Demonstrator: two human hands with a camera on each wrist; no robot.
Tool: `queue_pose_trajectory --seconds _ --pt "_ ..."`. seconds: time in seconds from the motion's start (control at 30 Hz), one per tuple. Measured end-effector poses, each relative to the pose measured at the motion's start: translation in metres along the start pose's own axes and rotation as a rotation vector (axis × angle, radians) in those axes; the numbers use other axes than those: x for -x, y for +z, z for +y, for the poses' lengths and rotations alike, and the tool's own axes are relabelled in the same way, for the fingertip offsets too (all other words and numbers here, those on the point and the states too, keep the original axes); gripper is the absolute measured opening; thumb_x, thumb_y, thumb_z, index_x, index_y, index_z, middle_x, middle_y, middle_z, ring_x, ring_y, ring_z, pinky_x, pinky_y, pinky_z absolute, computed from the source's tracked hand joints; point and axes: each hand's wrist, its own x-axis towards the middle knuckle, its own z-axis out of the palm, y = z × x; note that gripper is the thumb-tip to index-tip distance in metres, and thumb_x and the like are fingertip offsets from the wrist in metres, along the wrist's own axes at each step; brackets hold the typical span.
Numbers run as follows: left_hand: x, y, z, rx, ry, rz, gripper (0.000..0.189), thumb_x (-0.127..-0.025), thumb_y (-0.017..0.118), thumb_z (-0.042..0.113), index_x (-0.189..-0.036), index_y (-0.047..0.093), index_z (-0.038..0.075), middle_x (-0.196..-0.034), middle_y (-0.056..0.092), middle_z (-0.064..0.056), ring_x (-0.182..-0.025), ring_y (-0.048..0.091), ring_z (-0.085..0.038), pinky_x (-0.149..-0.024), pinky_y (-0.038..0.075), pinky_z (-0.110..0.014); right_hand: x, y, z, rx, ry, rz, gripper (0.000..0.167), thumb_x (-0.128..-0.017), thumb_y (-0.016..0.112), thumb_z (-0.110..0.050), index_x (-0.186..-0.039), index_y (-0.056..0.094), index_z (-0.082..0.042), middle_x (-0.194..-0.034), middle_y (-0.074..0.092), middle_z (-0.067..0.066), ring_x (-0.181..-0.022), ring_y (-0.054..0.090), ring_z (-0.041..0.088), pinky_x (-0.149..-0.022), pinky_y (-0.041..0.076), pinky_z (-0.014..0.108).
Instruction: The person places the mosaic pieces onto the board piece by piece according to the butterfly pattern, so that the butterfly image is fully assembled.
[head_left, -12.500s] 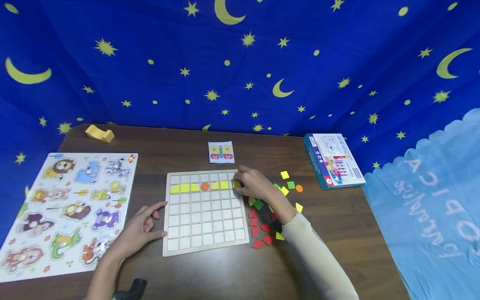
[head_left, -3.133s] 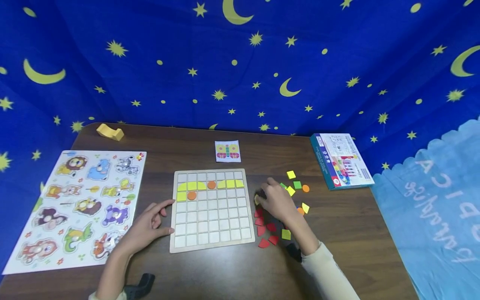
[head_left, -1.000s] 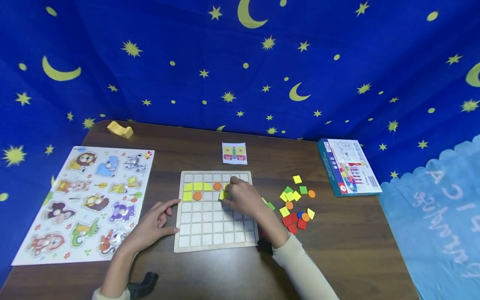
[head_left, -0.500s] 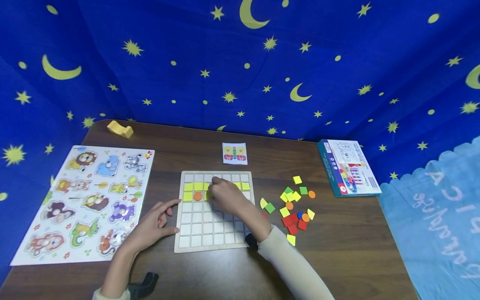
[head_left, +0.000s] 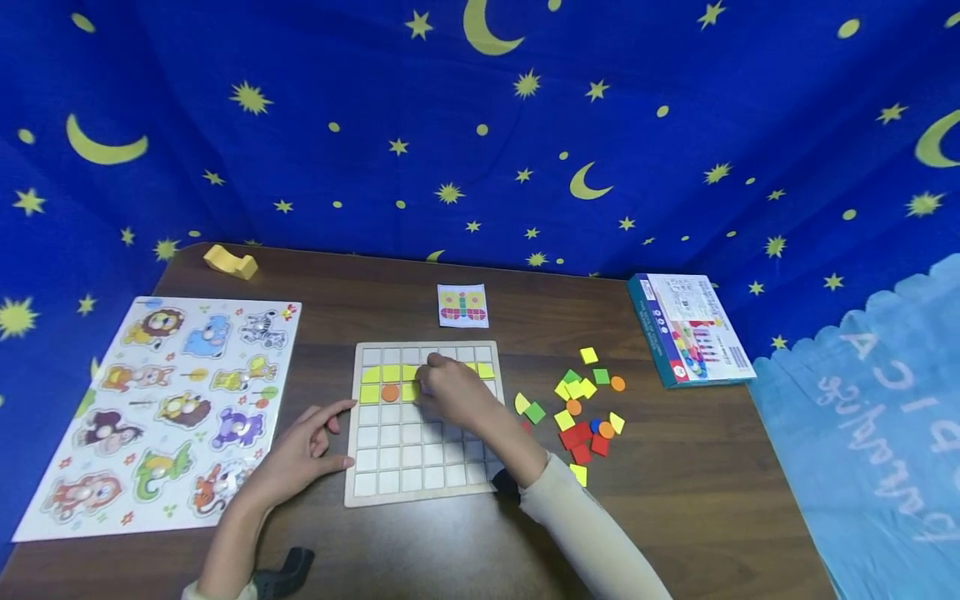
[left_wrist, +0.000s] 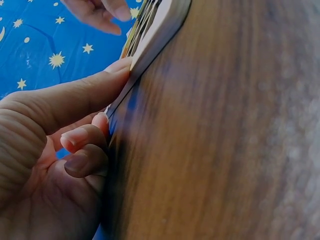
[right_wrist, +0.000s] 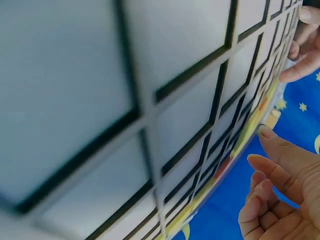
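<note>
A pale wooden grid board [head_left: 387, 482] lies mid-table. Yellow pieces fill most of its second row, partly covered by my right hand. The third row shows a yellow square [head_left: 370, 393], an orange disc [head_left: 390, 392] and another yellow tile [head_left: 409, 392]. My right hand [head_left: 461, 393] is over that row, fingertips beside the last tile; the right wrist view shows thumb and forefinger a little apart, with no piece visible between them. My left hand [head_left: 296, 454] touches the board's left edge with extended forefinger and thumb; its other fingers are bent.
Loose yellow, green, red and orange pieces [head_left: 574, 435] lie right of the board. Behind it is a butterfly pattern card [head_left: 462, 306]. An animal puzzle [head_left: 157, 408] lies left, a yellow block [head_left: 230, 262] back left, a box [head_left: 692, 329] back right.
The third row was bare at first; a yellow square, an orange disc and another yellow tile now lie there. My right hand went to the loose pieces, then back over the board. The left stayed.
</note>
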Motion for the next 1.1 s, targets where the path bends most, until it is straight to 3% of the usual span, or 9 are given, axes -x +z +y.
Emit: queue_pose_trajectory --seconds 0.23,0.47,0.67,0.83,1.1 --pt "0.002 -0.001 -0.002 0.006 0.027 0.008 0.081 -0.075 0.084 0.014 -0.146 0.046 0.004 -0.103 0.048 -0.008 -0.067 0.038 -0.007 -0.06 0.036 -0.024 0.034 -0.009 0.022 -0.059 0.115 0.053 0.027 -0.087 0.077 -0.022 -0.107 0.074 -0.004 -0.09 0.061 0.005 -0.073 0.056 0.013 -0.068 0.05 0.029" --pt "0.001 0.0 -0.001 -0.011 0.013 -0.003 0.078 -0.077 0.083 0.014 -0.145 0.046 0.004 -0.102 0.047 -0.008 -0.067 0.038 -0.009 -0.061 0.036 -0.024 0.074 -0.014 0.051 -0.11 0.275 0.086 0.034 -0.083 0.081 -0.019 -0.108 0.072 0.001 -0.09 0.059 0.008 -0.068 0.05 0.013 -0.062 0.045 0.028" --pt "0.0 -0.001 0.001 -0.024 -0.003 -0.013 0.078 -0.079 0.082 0.013 -0.147 0.044 0.004 -0.103 0.046 -0.008 -0.067 0.039 -0.009 -0.061 0.036 -0.025 0.103 -0.015 0.069 -0.092 0.406 0.084 0.032 -0.079 0.084 -0.019 -0.103 0.074 0.0 -0.088 0.058 0.008 -0.068 0.051 0.016 -0.063 0.048 0.031" --pt "0.001 -0.003 0.001 -0.015 -0.022 -0.021 0.078 -0.08 0.081 0.012 -0.147 0.044 0.005 -0.104 0.045 -0.009 -0.067 0.039 -0.01 -0.062 0.037 -0.025 0.117 -0.013 0.078 -0.088 0.499 0.065 0.033 -0.079 0.084 -0.02 -0.103 0.073 0.0 -0.093 0.06 0.011 -0.071 0.056 0.02 -0.067 0.052 0.038" --pt "-0.001 0.0 -0.001 -0.024 -0.031 -0.021 0.079 -0.079 0.082 0.015 -0.147 0.044 0.006 -0.104 0.046 -0.009 -0.067 0.04 -0.01 -0.062 0.037 -0.025 0.122 -0.006 0.082 -0.075 0.537 0.044 0.032 -0.08 0.083 -0.023 -0.099 0.074 0.0 -0.092 0.061 0.012 -0.068 0.053 0.019 -0.064 0.048 0.036"
